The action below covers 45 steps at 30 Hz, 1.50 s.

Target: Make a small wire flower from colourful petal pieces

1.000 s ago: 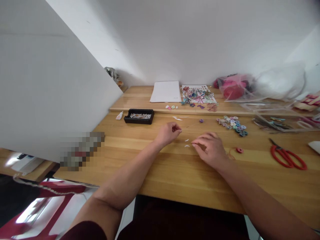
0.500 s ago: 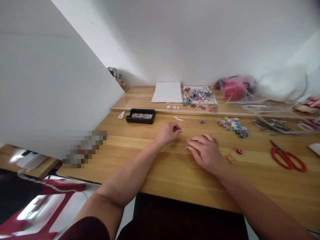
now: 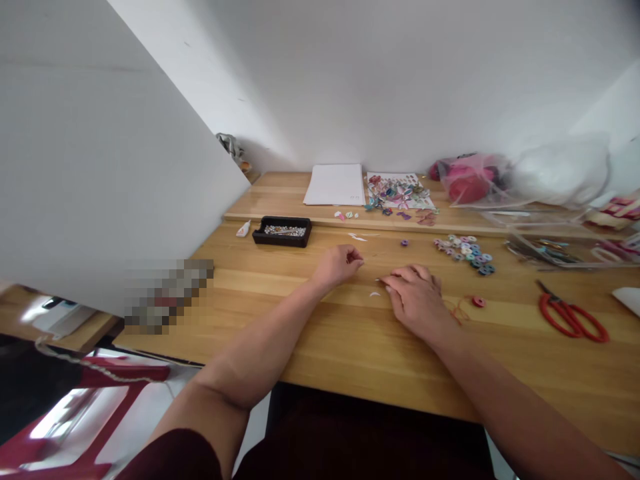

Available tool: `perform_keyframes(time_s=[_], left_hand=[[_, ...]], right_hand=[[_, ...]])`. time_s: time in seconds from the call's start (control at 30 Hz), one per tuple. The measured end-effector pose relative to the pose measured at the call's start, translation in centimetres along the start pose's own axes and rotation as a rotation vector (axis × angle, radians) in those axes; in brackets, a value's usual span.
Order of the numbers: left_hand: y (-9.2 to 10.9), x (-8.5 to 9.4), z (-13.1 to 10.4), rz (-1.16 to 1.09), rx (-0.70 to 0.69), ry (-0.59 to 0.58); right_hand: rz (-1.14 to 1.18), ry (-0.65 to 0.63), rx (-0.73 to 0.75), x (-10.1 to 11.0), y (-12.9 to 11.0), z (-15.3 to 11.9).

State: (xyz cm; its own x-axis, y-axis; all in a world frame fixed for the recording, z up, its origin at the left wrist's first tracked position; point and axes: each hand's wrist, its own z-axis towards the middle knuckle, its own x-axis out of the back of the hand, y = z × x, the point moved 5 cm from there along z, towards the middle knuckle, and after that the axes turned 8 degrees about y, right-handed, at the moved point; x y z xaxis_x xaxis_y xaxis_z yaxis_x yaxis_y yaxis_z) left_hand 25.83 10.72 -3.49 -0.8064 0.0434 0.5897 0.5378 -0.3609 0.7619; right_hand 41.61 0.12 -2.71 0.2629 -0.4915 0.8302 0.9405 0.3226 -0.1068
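Over the middle of the wooden table (image 3: 340, 347), my left hand (image 3: 340, 265) is closed, thumb and index finger pinched together. Whatever it pinches, if anything, is too small to make out. My right hand (image 3: 415, 293) lies palm down on the wood, fingers stretched out to the left. Just left of its thumb, apart from it, rests a small white curved piece (image 3: 375, 294). A red bobbin (image 3: 479, 302) with loose orange thread (image 3: 457, 310) is beside the right wrist.
Red-handled scissors (image 3: 570, 317) lie at the right. Several coloured bobbins (image 3: 467, 250) cluster behind my right hand. A black tray (image 3: 257, 233) of beads and a small white bottle (image 3: 243, 229) stand back left. White paper (image 3: 335, 183) and colourful pieces (image 3: 400, 193) sit on the raised shelf.
My right hand has shifted slightly right, its thumb coming away from the small white piece, which now lies uncovered on the table. The left hand stays in its pinch.
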Motion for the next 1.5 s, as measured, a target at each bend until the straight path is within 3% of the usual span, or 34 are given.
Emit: perform_keyframes(time_s=[0.2, 0.57, 0.83, 1.07, 1.2, 1.3, 1.4, 1.5], left_hand=[[0.1, 0.1, 0.0, -0.018, -0.009, -0.004], [0.3, 0.2, -0.2, -0.019, -0.003, -0.006], [0.9, 0.8, -0.3, -0.02, 0.0, 0.026], [0.9, 0.8, -0.2, -0.029, -0.016, 0.028], [1.3, 1.0, -0.3, -0.046, -0.019, 0.036], [1.8, 1.1, -0.5, -0.083, -0.028, 0.036], [2.4, 1.3, -0.7, -0.099, -0.078, 0.043], [3.0, 1.9, -0.7, -0.075, -0.145, 0.079]], right_hand=[[-0.042, -0.025, 0.02, 0.8, 0.0, -1.0], [0.276, -0.079, 0.332, 5.9, -6.4, -9.0], [0.371, 0.077, 0.421, 5.3, -8.2, -10.3], [0.467, 0.091, 0.447, 4.9, -8.9, -10.3], [0.566, -0.006, 0.351, 5.0, -8.4, -9.4], [0.557, -0.011, 0.116, 5.3, -6.2, -6.8], [0.513, 0.067, -0.186, 5.8, -2.7, -3.1], [0.629, 0.096, -0.362, 5.8, 0.1, 0.4]])
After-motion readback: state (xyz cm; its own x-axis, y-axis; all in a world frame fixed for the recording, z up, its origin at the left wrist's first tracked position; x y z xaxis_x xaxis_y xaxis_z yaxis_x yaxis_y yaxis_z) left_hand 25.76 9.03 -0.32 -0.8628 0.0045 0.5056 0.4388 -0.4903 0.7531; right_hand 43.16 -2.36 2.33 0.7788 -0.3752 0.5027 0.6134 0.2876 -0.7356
